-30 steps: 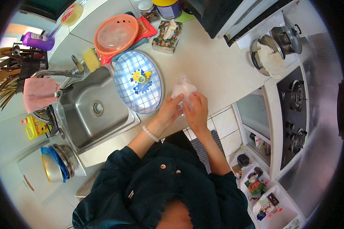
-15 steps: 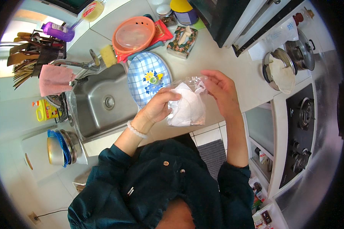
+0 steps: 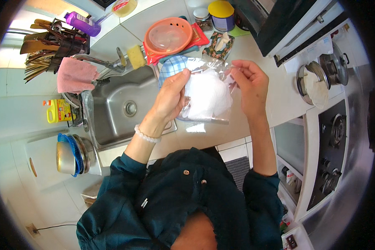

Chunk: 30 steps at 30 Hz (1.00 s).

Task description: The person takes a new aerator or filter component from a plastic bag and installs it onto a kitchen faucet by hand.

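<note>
A clear plastic bag with folded white material inside (image 3: 208, 93) hangs between my hands over the counter. My left hand (image 3: 168, 93) grips its left edge, thumb on top. My right hand (image 3: 251, 85) pinches the upper right part of the bag. Whether the white material is paper or cloth, I cannot tell. Behind the bag, a blue checked oval plate (image 3: 171, 63) is mostly hidden. Just beyond are an orange basket (image 3: 168, 23) with a clear lid in it and a patterned tissue pack (image 3: 216, 46).
A steel sink (image 3: 112, 121) is on the left, with utensils (image 3: 50, 46), a pink cloth (image 3: 75, 75), a sponge (image 3: 136, 57) and stacked bowls (image 3: 71, 154). Pots (image 3: 314, 83) sit at the right beside an open window frame (image 3: 291, 29) and a black gas stove (image 3: 327, 158).
My hands have spread apart, opening out the bag so more white material shows, and have risen in view, now covering much of the checked plate. The surroundings have shifted within the picture.
</note>
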### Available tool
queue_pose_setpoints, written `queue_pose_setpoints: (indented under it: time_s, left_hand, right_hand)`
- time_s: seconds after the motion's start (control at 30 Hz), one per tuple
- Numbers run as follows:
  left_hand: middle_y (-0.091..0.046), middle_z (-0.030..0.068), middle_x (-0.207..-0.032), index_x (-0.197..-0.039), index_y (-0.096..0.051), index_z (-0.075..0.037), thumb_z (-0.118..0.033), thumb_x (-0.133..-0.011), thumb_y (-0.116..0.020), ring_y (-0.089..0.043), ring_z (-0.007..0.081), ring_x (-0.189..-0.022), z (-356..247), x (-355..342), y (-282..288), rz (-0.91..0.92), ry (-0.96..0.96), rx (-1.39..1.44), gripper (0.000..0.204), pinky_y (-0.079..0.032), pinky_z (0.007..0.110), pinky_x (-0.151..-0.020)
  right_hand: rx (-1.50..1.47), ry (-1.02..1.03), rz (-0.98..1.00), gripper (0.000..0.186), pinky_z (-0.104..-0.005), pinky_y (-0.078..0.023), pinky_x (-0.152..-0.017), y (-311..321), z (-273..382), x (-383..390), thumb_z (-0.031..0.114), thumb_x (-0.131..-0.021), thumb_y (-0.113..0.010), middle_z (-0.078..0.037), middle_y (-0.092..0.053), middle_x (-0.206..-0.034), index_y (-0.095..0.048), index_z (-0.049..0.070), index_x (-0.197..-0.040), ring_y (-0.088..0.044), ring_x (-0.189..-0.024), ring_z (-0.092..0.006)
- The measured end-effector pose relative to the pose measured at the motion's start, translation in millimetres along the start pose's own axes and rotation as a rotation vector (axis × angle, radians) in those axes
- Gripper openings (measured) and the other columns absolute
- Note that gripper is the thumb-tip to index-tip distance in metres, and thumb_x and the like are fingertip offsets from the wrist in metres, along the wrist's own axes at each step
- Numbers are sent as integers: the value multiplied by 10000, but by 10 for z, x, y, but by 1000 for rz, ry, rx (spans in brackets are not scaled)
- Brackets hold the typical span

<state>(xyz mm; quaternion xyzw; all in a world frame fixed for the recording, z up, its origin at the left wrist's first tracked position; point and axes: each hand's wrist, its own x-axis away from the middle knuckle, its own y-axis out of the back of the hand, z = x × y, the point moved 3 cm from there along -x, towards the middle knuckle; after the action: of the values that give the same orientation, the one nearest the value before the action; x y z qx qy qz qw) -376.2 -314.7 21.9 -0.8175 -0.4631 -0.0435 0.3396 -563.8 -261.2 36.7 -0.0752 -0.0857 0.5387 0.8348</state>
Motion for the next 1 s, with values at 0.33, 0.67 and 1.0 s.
queue_pose_setpoints:
  time_s: [0.33, 0.67, 1.0]
  left_hand:
    - [-574, 96, -1127, -1248, -469, 9, -424, -962, -427, -609, 155, -905, -356, 486, -9, 183, 28, -48, 521, -571, 326, -612]
    - [-635, 92, -983, -1138, -548, 35, 5, -842, -604, -637, 164, -830, -419, 721, 278, 151, -106, -206, 303, -574, 282, -590]
    - [-650, 149, -1033, -1105, -606, 5, 82, -782, -567, -644, 213, -878, -478, 893, 227, -6, -839, -921, 335, -524, 331, -731]
  right_hand:
    - [-22, 131, -198, 167, -234, -500, -624, -287, 201, 217, 3, -870, -544, -81, -652, -885, -586, -24, -1029, -605, -771, -99]
    - [-36, 200, -109, 253, -253, -495, -696, -558, 310, 524, 44, -888, -541, -102, -644, -962, -543, -27, -1131, -599, -821, -111]
    - [-64, -21, 36, 410, -279, -521, -682, -573, 282, 1008, 297, -953, -489, -138, -630, -974, -521, -57, -1157, -628, -827, -174]
